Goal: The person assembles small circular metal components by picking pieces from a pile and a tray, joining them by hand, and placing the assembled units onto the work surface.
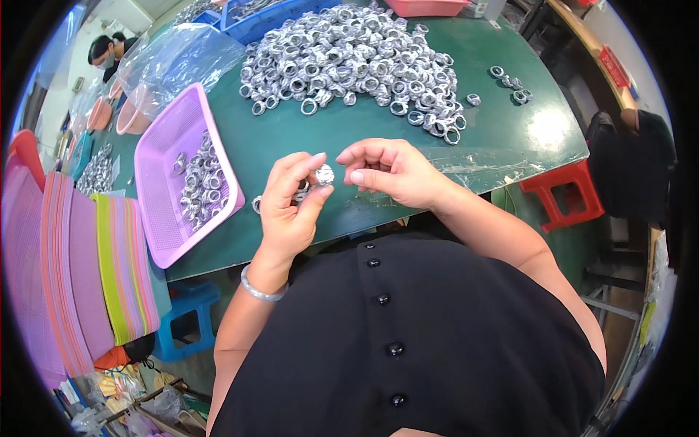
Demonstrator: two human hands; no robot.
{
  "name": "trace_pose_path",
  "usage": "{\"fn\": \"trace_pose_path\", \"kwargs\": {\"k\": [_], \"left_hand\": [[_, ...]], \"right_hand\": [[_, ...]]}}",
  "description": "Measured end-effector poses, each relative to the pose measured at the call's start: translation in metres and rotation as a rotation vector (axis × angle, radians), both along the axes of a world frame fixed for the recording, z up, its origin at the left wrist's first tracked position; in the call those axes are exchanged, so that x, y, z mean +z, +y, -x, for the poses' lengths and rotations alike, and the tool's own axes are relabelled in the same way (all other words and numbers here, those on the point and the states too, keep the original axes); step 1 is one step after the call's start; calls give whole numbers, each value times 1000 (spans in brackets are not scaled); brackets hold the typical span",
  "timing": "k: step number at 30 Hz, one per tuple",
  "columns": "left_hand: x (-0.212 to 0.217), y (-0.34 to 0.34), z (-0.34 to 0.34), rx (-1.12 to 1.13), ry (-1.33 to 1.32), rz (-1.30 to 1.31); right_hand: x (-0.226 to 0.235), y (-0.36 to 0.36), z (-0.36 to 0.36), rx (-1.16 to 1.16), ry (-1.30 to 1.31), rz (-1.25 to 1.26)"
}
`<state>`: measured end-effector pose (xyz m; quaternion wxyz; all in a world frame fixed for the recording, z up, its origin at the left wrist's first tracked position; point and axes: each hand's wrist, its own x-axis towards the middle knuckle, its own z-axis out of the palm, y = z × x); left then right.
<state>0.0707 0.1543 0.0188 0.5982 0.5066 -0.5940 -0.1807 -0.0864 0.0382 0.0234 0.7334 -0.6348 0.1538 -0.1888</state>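
silvery round piece (325, 174) | left fingers (314, 202) pinching it | right fingers (374, 179) slightly parted, empty

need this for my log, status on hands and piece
Left hand pinches silvery round piece. Right hand close, not touching it. Purple basket at left, not blocking hands.

Silver disc (325, 174) in L hand (285, 198): far side hidden. Grey rings (301, 192) there part-covered by fingers, exact no. unclear. Blue bin (291, 16) & pink tray (428, 8) cut off up top. Co-worker (112, 58) mostly hidden behind plastic, bins, etc.
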Motion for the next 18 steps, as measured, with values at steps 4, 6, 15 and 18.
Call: {"fn": "trace_pose_path", "kwargs": {"k": [4, 6, 15, 18], "left_hand": [[-4, -3, 8, 31, -17, -4], [-7, -3, 9, 36, -13, 2], [-15, -7, 13, 44, 36, 12], [-15, -6, 16, 36, 76, 21]], "right_hand": [[-7, 6, -4, 16, -98, 46], [-4, 8, -6, 20, -69, 77], [-3, 9, -3, 4, -68, 128], [-3, 11, -2, 10, -83, 121]]}}
